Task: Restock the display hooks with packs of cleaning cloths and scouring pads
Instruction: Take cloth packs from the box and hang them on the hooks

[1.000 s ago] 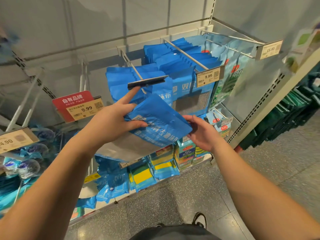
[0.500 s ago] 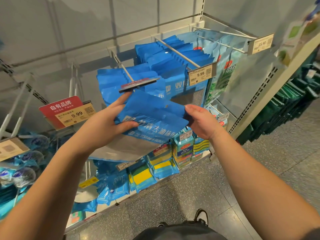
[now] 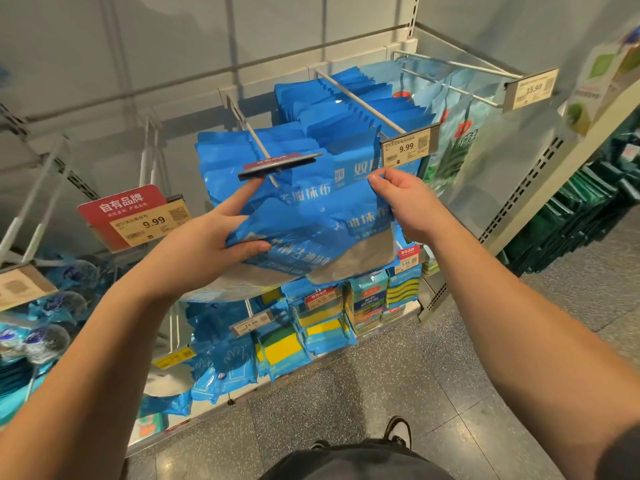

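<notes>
A blue pack of cleaning cloths [image 3: 311,233] is held up in front of the middle display hook [image 3: 254,140], tilted, its upper edge just below the hook's tip. White Chinese print runs across it; "去油抹布" can be read, and a grey cloth shows through the clear lower part. The left hand [image 3: 207,251] holds the pack's lower left side, thumb curled over the front, while its index finger [image 3: 239,199] points straight up and touches the underside of the flipped-up price tag holder [image 3: 277,166] at the hook's end. The right hand [image 3: 405,206] pinches the pack's upper right corner between thumb and fingers, so both grips are closed on the same pack.

Behind it, more blue packs [image 3: 249,157] of the same kind hang on that hook. The next hook to the right carries a dense row of blue packs [image 3: 349,105] with a price tag [image 3: 408,147] reading 9.99. Further right hang green-and-clear packs [image 3: 460,140] under a tag [image 3: 531,88] reading 15.90. To the left, a red label [image 3: 121,207] reads "自有品牌" above another 9.99 tag [image 3: 152,223]. Lower down hang yellow-and-green scouring pads [image 3: 284,348], beside a 14.90 tag [image 3: 252,323], and blue glove packs [image 3: 232,365]. A black shoe [image 3: 398,429] shows on the speckled floor [image 3: 485,375].
</notes>
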### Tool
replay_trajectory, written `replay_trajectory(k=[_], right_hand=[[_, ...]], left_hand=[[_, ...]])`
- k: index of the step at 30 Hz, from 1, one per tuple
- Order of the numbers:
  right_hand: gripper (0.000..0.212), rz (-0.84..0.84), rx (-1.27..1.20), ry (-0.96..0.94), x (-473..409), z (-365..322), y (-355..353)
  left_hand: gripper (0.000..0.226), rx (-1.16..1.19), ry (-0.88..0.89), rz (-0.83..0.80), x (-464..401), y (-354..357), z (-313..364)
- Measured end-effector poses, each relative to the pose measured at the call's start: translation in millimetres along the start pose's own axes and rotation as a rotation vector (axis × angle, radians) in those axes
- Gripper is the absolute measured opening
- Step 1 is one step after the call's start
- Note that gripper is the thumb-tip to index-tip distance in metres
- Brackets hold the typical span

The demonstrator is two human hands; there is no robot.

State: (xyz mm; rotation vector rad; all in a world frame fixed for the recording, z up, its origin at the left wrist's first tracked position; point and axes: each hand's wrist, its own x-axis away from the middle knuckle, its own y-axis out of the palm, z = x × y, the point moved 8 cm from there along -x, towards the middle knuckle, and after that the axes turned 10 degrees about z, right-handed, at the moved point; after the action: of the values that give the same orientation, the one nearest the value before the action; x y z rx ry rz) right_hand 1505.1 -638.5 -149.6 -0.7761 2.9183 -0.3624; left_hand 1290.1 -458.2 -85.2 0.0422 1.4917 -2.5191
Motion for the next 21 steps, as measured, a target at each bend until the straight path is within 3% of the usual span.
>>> replay_trajectory(k=[10, 14, 21], right_hand=[[0.022, -0.059, -0.26, 0.11, -18.2, -12.0, 55.0], [0.028, -0.037, -0.243, 0.151, -20.1, -22.3, 60.8], [0.024, -0.001, -0.219, 0.183, -38.4, -15.3, 77.7]], left_hand=[[0.025, -0.077, -0.028, -0.069, 2.6, -2.6, 7.5], [0.053, -0.075, -0.058, -0.048, 2.6, -5.2, 5.8], [0.075, -0.072, -0.07, -0.049, 3.9, -3.1, -2.2]])
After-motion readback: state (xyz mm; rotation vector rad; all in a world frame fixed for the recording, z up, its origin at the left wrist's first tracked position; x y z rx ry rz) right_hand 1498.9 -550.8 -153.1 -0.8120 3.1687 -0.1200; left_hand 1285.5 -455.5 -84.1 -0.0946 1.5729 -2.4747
